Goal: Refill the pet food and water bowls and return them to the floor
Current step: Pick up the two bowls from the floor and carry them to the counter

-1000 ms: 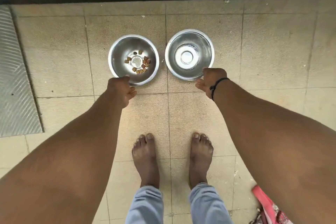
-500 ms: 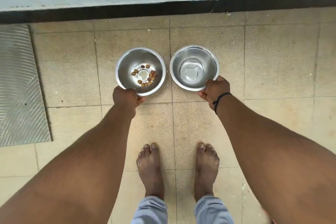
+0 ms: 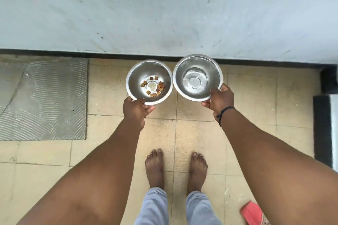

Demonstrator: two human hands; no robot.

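Fingers of the left hand [image 3: 135, 108] curl over the near rim of the steel food bowl [image 3: 149, 82], thumb tip showing under the rim at the right of the knuckles, so the hand is closed on that edge. The right hand [image 3: 218, 101] does the same on the near rim of the steel water bowl [image 3: 197, 77], fingers wrapped at the lower right edge, a dark cord bracelet [image 3: 224, 113] round the wrist. Both bowls appear lifted clear of the tiled floor [image 3: 256, 97], held side by side with their rims touching or nearly so, in front of the pale wall [image 3: 164, 9] and its dark skirting. A sparse ring of brown kibble pieces [image 3: 153, 86] lies at the bottom of the food bowl; the water bowl shows only a shallow pool, or perhaps just a wet sheen, round its raised centre. Bare feet [image 3: 155, 168] stand on the tiles below, a grey textured mat [image 3: 43, 100] lies to the left, and something red [image 3: 254, 212] sits at the lower right corner.

I judge this the opening step: picking up the near-empty bowls to carry them off for refilling. The next move calls for keeping both level while turning away from the wall, since a one-edge grip lets a bowl tip, spilling kibble or the remaining water.
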